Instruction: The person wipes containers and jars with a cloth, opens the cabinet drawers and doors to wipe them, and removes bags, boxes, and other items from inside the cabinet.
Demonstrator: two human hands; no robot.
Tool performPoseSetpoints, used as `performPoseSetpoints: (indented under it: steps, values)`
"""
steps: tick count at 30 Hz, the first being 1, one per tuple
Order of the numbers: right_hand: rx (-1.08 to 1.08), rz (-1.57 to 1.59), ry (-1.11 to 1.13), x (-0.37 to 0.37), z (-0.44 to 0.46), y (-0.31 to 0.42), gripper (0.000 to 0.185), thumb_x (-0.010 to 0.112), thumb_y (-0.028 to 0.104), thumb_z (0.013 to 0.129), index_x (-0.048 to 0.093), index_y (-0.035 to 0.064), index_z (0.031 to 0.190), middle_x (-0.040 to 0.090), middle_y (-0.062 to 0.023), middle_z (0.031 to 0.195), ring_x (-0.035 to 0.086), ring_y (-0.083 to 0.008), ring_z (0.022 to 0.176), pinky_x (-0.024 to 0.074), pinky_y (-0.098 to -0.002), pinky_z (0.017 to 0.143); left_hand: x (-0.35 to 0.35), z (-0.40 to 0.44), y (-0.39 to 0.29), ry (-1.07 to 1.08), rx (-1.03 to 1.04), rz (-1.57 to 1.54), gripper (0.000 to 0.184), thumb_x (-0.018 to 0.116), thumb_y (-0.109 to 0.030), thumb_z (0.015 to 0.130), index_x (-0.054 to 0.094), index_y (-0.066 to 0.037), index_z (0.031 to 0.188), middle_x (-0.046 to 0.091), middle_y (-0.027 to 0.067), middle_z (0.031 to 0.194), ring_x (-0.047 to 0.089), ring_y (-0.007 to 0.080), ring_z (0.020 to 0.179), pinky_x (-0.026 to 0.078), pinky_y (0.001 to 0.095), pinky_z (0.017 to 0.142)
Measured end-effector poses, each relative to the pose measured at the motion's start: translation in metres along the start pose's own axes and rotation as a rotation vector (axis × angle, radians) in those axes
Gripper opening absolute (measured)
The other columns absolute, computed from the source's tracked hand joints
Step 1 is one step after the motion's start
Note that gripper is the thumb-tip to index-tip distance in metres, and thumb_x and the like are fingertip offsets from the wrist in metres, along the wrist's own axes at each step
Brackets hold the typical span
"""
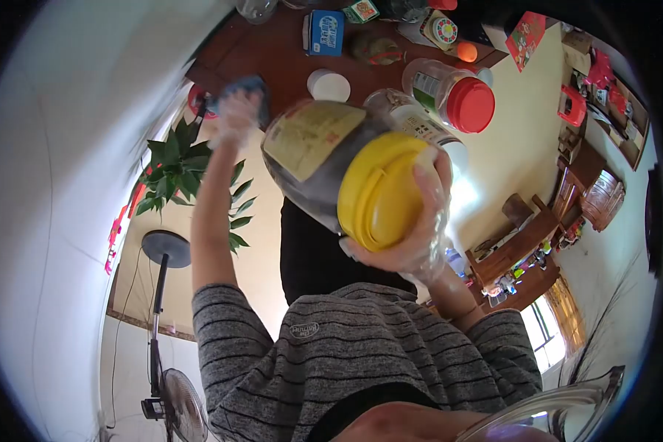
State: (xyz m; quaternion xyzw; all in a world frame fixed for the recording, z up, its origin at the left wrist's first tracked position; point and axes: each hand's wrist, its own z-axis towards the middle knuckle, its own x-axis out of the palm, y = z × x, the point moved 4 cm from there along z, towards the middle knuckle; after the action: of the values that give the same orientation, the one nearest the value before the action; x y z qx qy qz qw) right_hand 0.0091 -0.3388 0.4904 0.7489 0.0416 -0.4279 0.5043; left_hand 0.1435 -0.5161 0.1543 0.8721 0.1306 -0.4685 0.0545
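My right hand (429, 210), in a clear plastic glove, is wrapped round the yellow screw lid (383, 191) of a large clear plastic jar (302, 144). The jar is tilted, its lid end toward me, with a pale yellow label on its side. My left hand (237, 118), also in a clear glove, is slightly blurred and closed on a blue cloth (256, 92) near the table's left edge. A white round lid or cup (329, 86) lies on the table between the cloth and the jars. Behind the held jar lies another clear jar (401, 110), partly hidden.
On the brown table (272, 55) stand a blue box (324, 33), a red-lidded clear jar (470, 104) and several small items at the back. A leafy plant (173, 162) and a standing fan (183, 405) are to the left. Wooden furniture (516, 243) stands at right.
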Motion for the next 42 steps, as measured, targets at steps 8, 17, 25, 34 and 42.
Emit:
performPoseSetpoints:
  steps: [8,17,25,34,42]
  values:
    - [-0.161,-0.082,-0.117,0.077,0.073,0.013,0.090,0.081,0.036,0.049,0.040,0.0165,0.126,0.035,-0.0259,0.122,0.040,-0.0434,0.108,0.0374,-0.0516,0.084,0.037,-0.097,-0.057,-0.094,0.157,-0.288,0.032,0.054,-0.009,0.078,0.046,-0.005,0.109,0.053,0.0186,0.096,0.055,0.0369,0.080,0.046,0.0445,0.067]
    - [-0.244,-0.153,-0.025,0.191,0.146,0.039,0.085,0.073,0.042,0.060,0.035,0.0194,0.133,0.035,-0.0313,0.123,0.033,-0.0464,0.116,0.0298,-0.0543,0.093,0.005,-0.138,-0.042,-0.515,-0.204,-0.754,0.034,0.054,-0.008,0.081,0.044,-0.003,0.113,0.054,0.0220,0.087,0.054,0.0400,0.073,0.046,0.0462,0.065]
    - [-0.264,-0.366,-0.046,0.179,0.134,0.033,0.079,0.066,0.039,0.072,0.028,0.0170,0.138,0.033,-0.0334,0.127,0.034,-0.0459,0.118,0.0202,-0.0609,0.099,-0.012,-0.107,-0.057,-0.746,-0.203,-1.283,0.036,0.062,-0.016,0.079,0.052,-0.004,0.112,0.057,0.0156,0.105,0.055,0.0291,0.096,0.044,0.0381,0.079]
    - [-0.265,-0.264,-0.014,0.184,0.141,0.012,0.070,0.058,0.030,0.077,0.028,0.0125,0.137,0.041,-0.0279,0.120,0.042,-0.0420,0.112,0.0237,-0.0594,0.097,0.071,0.000,-0.065,-0.395,-0.727,-0.302,0.051,0.060,-0.025,0.080,0.045,-0.004,0.123,0.057,0.0077,0.100,0.055,0.0220,0.088,0.042,0.0379,0.085]
    - [-0.227,-0.063,-0.099,0.132,0.116,-0.020,0.074,0.065,0.030,0.072,0.031,0.0076,0.134,0.042,-0.0235,0.125,0.036,-0.0409,0.121,0.0270,-0.0512,0.102,-0.064,-0.019,-0.063,-0.511,-0.106,-0.774,0.039,0.057,-0.010,0.082,0.046,-0.005,0.118,0.056,0.0130,0.108,0.054,0.0269,0.095,0.042,0.0345,0.084]
